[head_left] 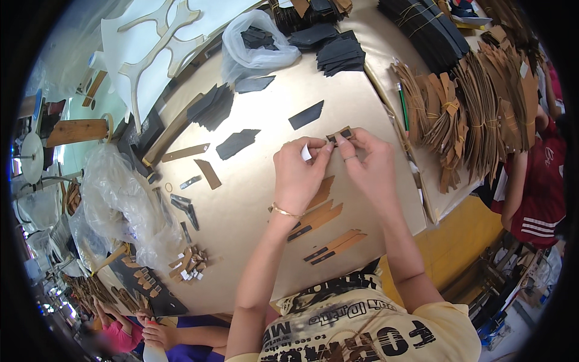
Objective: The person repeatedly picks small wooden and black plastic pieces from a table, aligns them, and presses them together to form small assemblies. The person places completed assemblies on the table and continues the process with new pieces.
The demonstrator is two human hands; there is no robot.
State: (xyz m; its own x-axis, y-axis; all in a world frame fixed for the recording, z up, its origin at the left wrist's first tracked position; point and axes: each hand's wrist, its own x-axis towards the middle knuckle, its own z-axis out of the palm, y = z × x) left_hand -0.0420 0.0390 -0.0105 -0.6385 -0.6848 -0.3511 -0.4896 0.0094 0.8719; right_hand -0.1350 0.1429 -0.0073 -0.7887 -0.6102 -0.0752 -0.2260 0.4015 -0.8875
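Both my hands meet over the table, closed around a small brown leather strip (343, 134) with a dark patch on it. My left hand (297, 172) pinches its near left end, and a white slip (306, 152) shows between the fingers. The thumb of my right hand (371, 166) presses on the strip from the right. Just beyond lies a single black piece (306, 115). Below my hands, between the forearms, rest several tan strips with dark patches (335, 246). To the left are a fanned black stack (237, 143) and a short brown strip (208, 174).
A plastic bag (256, 45) of black pieces stands at the far edge. Bundled brown strips (476, 102) and a green pencil (403, 107) lie right. Small tools (185, 208) and a pile of little brown pieces (192, 263) are at left. Other people work at both sides.
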